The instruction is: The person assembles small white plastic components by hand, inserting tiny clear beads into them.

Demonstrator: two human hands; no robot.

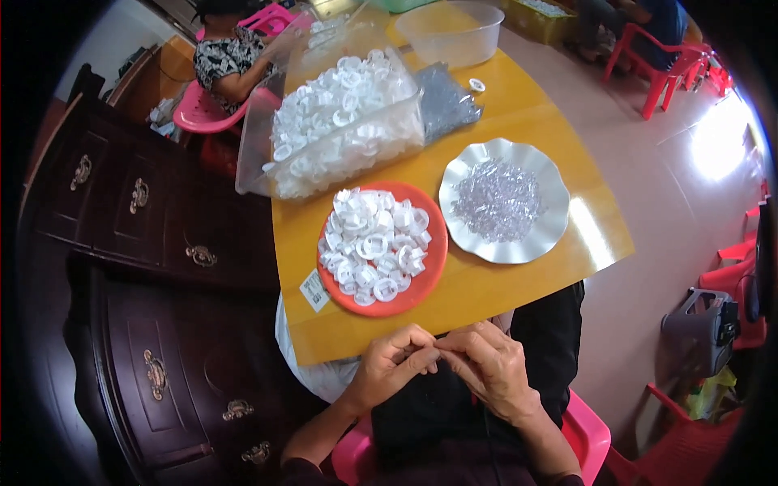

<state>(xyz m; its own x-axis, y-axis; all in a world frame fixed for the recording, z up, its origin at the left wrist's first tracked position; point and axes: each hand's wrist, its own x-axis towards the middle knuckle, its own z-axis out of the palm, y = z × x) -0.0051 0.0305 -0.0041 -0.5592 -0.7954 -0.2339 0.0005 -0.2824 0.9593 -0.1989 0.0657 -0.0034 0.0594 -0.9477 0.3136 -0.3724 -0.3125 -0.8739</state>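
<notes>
At the far left stands a dark wooden chest of drawers (pixel 154 267) with brass pulls, just beside the yellow counter (pixel 519 113). On the counter's left part a clear plastic tub (pixel 340 130) is heaped with white plastic rings, and nearer the person an orange plate (pixel 381 247) carries a smaller pile of the same rings. Below the counter's near edge, over the lap, the left hand (pixel 389 368) has its fingers curled tight, thumb and forefinger pinched at the point where both hands meet. What they grip is too small to make out; it is probably one small part. The right hand (pixel 490 368) meets it tip to tip, fingers bent and closed in the same pinch. This looks like the joining step: a piece being pressed together between the fingertips. A next move would call for a reach forward to the plates. Further right, a silver scalloped plate (pixel 504 201) holds small clear pieces, and red plastic chairs (pixel 664 61) stand on the floor beyond.
</notes>
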